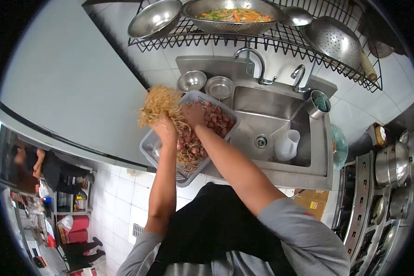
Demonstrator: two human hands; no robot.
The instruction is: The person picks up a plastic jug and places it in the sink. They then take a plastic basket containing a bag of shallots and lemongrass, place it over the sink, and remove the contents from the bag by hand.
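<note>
A grey plastic basket (146, 143) full of small red shallots (218, 120) sits at the left end of the sink counter. My left hand (163, 129) is closed around a bunch of dry, straw-coloured strands (160, 103) that stands up above the basket's left side. Beside it, my right hand (193, 114) is over the shallots near the strands; its fingers are smeared by motion. More shallots with dry strands (188, 158) lie in the near part of the basket, below my wrists.
Right of the basket is a steel sink (253, 108) holding a white plastic jug (287, 145). Two steel bowls (192, 81) stand behind the basket. Overhead, a wire rack (280, 34) carries a colander (234, 27) of shredded vegetables. People (55, 168) are at far left.
</note>
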